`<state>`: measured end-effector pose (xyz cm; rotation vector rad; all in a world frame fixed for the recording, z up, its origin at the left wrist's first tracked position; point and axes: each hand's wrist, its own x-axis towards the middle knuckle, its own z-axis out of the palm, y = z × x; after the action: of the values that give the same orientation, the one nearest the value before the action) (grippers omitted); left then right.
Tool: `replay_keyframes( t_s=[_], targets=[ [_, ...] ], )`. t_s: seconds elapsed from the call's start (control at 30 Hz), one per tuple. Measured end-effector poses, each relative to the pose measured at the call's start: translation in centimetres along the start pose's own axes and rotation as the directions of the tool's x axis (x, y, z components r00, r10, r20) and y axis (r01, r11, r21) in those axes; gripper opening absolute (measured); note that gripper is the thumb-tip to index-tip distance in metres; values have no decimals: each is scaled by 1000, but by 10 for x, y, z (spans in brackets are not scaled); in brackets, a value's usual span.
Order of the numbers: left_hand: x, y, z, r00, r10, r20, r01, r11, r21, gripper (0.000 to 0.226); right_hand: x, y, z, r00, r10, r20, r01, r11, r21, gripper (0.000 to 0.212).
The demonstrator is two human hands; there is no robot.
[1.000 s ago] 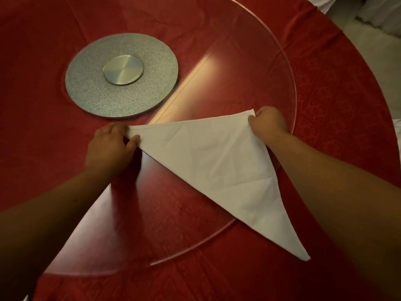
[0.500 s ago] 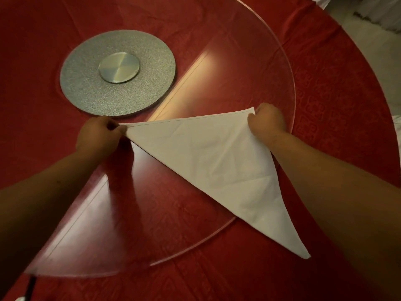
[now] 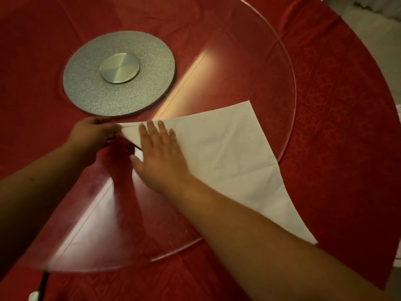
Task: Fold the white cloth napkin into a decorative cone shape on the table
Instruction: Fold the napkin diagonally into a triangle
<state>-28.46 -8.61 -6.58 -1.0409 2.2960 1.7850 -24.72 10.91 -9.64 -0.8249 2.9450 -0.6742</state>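
Observation:
The white cloth napkin (image 3: pixel 234 153) lies folded into a triangle on the glass turntable (image 3: pixel 271 68), its long point hanging off the glass toward the lower right. My left hand (image 3: pixel 93 133) pinches the napkin's left corner. My right hand (image 3: pixel 160 155) lies flat, fingers spread, on the napkin's left part, close to my left hand. The napkin's upper right corner lies free on the glass.
A round red tablecloth (image 3: pixel 338 118) covers the table. A grey speckled disc with a metal hub (image 3: pixel 119 70) sits under the glass at the upper left. A small white and black object (image 3: pixel 36 294) shows at the bottom left edge. Pale floor (image 3: pixel 377 29) lies beyond the table's right edge.
My right hand let go of the napkin's upper right corner and moved left, now flat on the cloth beside my left hand. The left hand still holds the left corner.

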Motion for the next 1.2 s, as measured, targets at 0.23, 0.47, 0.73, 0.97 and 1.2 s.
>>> replay_keyframes(
  t_s=[0.23, 0.47, 0.73, 0.97, 1.2],
  targets=[
    [-1, 2, -18, 948, -312, 63, 315, 947, -55, 6, -5, -15, 28, 977, 126, 173, -116, 991, -69, 83],
    [-11, -9, -24, 962, -275, -9, 272, 957, -100, 9, -51, 31, 8, 974, 196, 117, -182, 976, -119, 82],
    [-27, -29, -53, 941, -318, -119, 301, 943, -139, 10, -119, 97, -33, 941, 323, 103, -293, 927, -235, 82],
    [-54, -56, -65, 921, -337, -195, 303, 935, -186, 15, -146, 152, -59, 899, 437, 39, -412, 871, -267, 78],
    [-62, -70, -68, 938, -275, -212, 260, 961, -94, 12, -168, 199, -77, 823, 567, -9, -552, 797, -244, 76]
  ],
)
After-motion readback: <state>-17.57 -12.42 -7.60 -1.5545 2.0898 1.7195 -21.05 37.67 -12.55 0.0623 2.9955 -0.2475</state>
